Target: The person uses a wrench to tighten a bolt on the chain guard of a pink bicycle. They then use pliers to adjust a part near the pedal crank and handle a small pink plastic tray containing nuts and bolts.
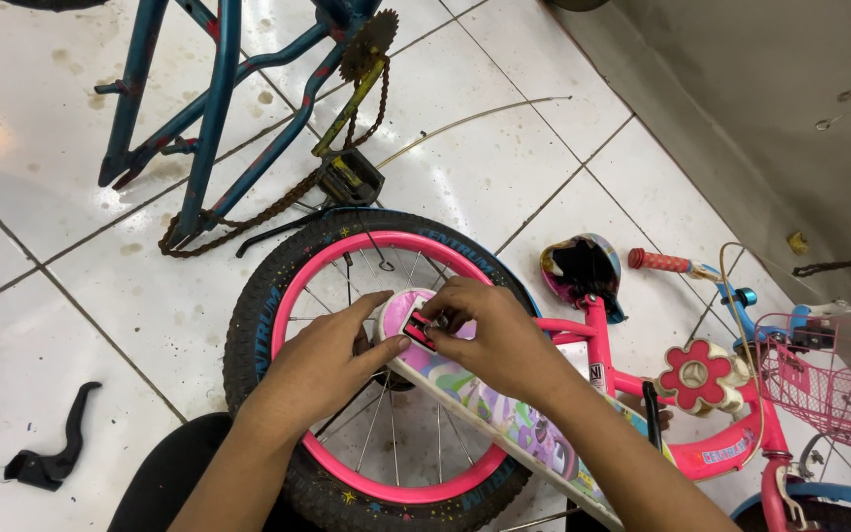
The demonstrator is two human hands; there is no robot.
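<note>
Head view: both grips (332,355) (490,330) pinching red reflector (418,328)

I'm over a floor (563,148) of big white glossy tiles with dark grout lines, smeared here and there with brownish stains. Light glares off the tiles at my far left. A plain grey wall (760,89) runs along the right.
</note>
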